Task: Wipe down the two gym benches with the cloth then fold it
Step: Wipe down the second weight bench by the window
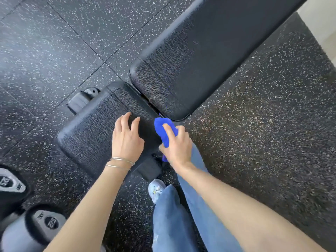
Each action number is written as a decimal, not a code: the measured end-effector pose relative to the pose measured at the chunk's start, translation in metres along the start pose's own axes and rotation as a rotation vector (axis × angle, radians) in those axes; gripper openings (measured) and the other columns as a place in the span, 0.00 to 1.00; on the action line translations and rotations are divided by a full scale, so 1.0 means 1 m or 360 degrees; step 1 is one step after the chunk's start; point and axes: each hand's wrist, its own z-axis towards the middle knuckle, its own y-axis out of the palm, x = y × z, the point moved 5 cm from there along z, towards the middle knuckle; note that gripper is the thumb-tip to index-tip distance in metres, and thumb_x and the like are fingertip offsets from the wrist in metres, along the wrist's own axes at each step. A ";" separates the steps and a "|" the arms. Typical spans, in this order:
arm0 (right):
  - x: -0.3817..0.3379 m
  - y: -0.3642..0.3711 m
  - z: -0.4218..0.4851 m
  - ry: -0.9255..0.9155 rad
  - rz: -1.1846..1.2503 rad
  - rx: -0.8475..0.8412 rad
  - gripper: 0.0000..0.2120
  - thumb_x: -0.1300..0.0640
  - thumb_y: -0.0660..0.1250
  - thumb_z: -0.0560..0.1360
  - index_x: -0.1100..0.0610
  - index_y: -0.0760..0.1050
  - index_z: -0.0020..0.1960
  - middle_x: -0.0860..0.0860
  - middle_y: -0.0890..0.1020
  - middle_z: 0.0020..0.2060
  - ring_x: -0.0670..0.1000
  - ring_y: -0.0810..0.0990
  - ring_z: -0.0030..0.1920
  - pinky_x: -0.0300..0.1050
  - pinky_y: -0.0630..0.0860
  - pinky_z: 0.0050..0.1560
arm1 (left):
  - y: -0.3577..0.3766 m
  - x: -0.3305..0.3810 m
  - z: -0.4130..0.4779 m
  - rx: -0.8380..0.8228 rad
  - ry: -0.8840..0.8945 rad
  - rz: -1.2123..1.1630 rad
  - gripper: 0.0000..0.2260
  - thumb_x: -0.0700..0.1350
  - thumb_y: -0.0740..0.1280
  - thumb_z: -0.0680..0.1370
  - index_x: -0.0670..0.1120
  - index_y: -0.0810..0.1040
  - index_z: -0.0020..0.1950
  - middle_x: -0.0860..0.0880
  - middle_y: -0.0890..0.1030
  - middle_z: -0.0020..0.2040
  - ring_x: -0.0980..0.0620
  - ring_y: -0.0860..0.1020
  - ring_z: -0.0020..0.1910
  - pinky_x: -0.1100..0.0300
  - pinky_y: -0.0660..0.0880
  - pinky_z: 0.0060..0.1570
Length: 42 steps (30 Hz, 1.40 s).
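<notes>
Bunched blue cloth (163, 138) at the 3 o'clock corner of the bench seat pad (91, 128), just beside the gap to the long back pad (200, 60) running off toward 1 o'clock. Gripped in the right hand (177, 145), fingers curled round it, index finger laid over the top. At the cloth's 9 o'clock, left hand (125, 139) resting on the seat pad, fingers spread and loosely straight, holding nothing; thin bangles (121, 162) at the wrist. Dumbbell heads (51, 222) at 7 o'clock on the speckled rubber floor (254, 124)

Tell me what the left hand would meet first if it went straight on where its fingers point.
The left hand, over the short black padded seat, would cross that seat's stitched end, then probably meet the rounded end of the long black padded backrest; height is unclear.
</notes>
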 end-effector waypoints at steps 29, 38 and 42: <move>-0.187 -0.281 -0.205 -0.0900 -0.0894 0.0103 0.30 0.48 0.71 0.65 0.45 0.66 0.64 0.55 0.68 0.59 0.60 0.69 0.56 0.55 0.69 0.51 | -0.232 -0.003 -0.298 0.0361 0.0181 0.0230 0.25 0.49 0.63 0.73 0.49 0.67 0.70 0.48 0.69 0.69 0.45 0.63 0.69 0.51 0.65 0.64; -0.220 -0.360 -0.250 -0.1025 -0.0842 0.0040 0.28 0.46 0.70 0.66 0.45 0.66 0.63 0.55 0.67 0.57 0.60 0.69 0.56 0.55 0.69 0.52 | -0.326 0.010 -0.343 0.0571 0.0087 0.0333 0.23 0.55 0.62 0.75 0.50 0.68 0.69 0.47 0.72 0.66 0.45 0.66 0.67 0.51 0.65 0.64; -0.218 -0.391 -0.255 -0.1080 -0.0844 0.0046 0.28 0.46 0.71 0.66 0.45 0.65 0.64 0.55 0.67 0.58 0.61 0.68 0.57 0.58 0.69 0.56 | -0.346 0.031 -0.350 0.0624 0.0022 0.0326 0.24 0.55 0.63 0.75 0.50 0.67 0.70 0.47 0.72 0.67 0.45 0.66 0.68 0.51 0.65 0.64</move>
